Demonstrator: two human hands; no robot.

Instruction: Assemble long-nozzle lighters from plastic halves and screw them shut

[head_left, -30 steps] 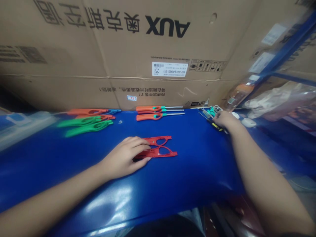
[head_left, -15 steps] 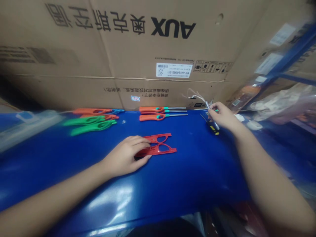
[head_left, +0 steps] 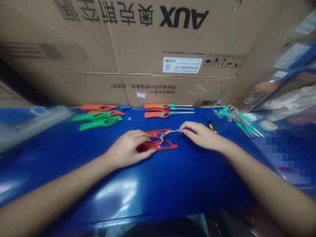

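Note:
Two red plastic lighter handle halves [head_left: 170, 145] lie side by side on the blue table, their grip openings showing. My left hand [head_left: 127, 149] closes over their left ends, fingers on the far half and thumb along the near one. My right hand [head_left: 201, 135] pinches a thin metal tube [head_left: 180, 131] just right of the halves; most of the tube is hidden by the hand. From its left end thin white wires [head_left: 163, 134] trail across the near half's opening.
Orange lighters with metal tubes [head_left: 158, 114] lie behind the halves. Green handle pieces [head_left: 98, 124] are at back left, beside a translucent container [head_left: 46, 121]. A black-yellow screwdriver [head_left: 211, 126] and metal tubes with teal parts [head_left: 240, 120] lie rightward. A large carton [head_left: 138, 49] stands behind.
My right hand has brought the metal tube and wires left and nearer, from the back right to the red halves. My left hand keeps its hold. The view has shifted slightly.

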